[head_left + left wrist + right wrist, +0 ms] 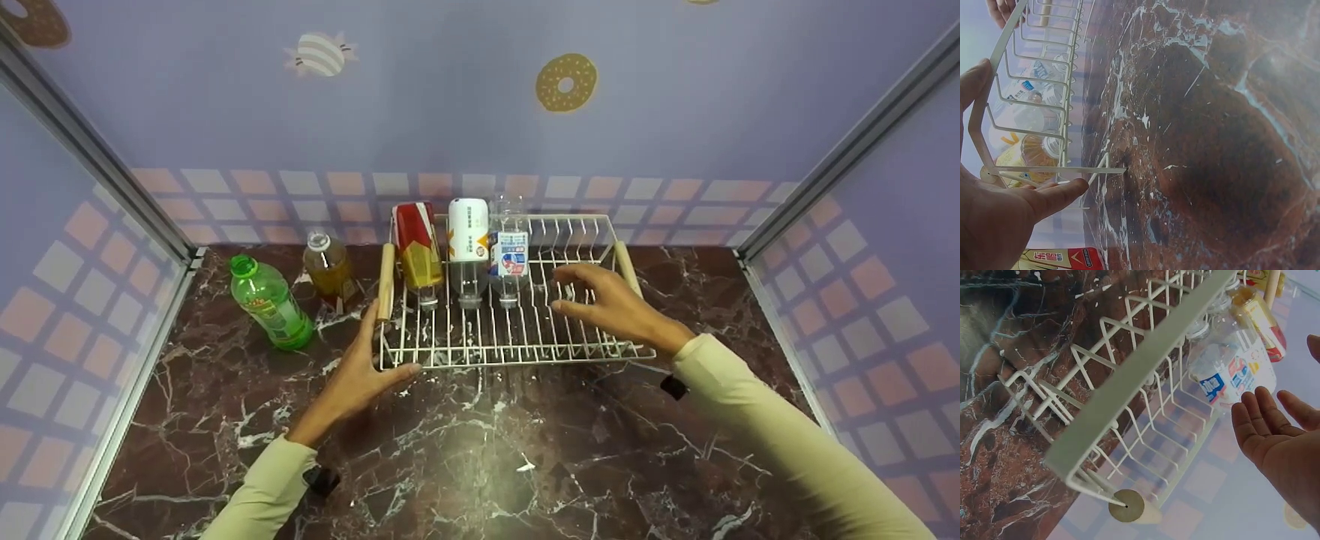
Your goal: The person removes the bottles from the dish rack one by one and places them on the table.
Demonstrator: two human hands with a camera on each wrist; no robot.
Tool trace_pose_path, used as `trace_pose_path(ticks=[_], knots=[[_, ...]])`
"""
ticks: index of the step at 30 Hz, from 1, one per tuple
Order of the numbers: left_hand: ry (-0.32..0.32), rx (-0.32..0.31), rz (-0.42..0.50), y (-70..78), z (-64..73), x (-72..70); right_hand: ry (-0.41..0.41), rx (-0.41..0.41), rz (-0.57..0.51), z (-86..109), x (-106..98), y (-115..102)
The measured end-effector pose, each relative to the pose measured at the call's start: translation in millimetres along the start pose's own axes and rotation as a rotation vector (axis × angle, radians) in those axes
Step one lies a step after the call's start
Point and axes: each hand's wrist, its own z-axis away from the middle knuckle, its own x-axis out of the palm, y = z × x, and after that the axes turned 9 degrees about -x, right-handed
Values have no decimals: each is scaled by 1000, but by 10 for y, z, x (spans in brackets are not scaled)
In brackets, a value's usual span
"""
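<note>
A white wire dish rack point(525, 363) with wooden side handles stands on the marble-patterned surface. Three bottles lean in its left half, necks toward me: a red-and-yellow bottle point(417, 240), a white-labelled bottle point(469, 229) and a clear bottle point(510, 253) with a blue-and-white label. My left hand point(364, 382) rests at the rack's front left corner, fingers stretched along the side and thumb at the front rail. Over the rack's right half is my right hand point(611, 304), its palm toward the clear bottle and nothing in its grasp. The right wrist view shows these fingers apart from the bottle.
Left of the rack stand a green bottle point(271, 304) and a bottle of amber liquid point(328, 270). A patterned back wall point(450, 97) rises close behind the rack, with side walls left and right. A small white scrap point(526, 466) lies in front.
</note>
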Motion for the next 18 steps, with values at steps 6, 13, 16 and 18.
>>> trace_pose_path(ticks=[6,13,16,18], knots=[[0,-25,14,-24,4,-6,-23,65,-23,-206,29,83],[-8,-15,53,-44,4,-2,-66,126,-22,-457,-7,139],[-15,-10,80,-52,0,4,-83,148,-21,-547,-19,169],[-20,-7,98,-60,-2,7,-92,163,-31,-598,-21,176]])
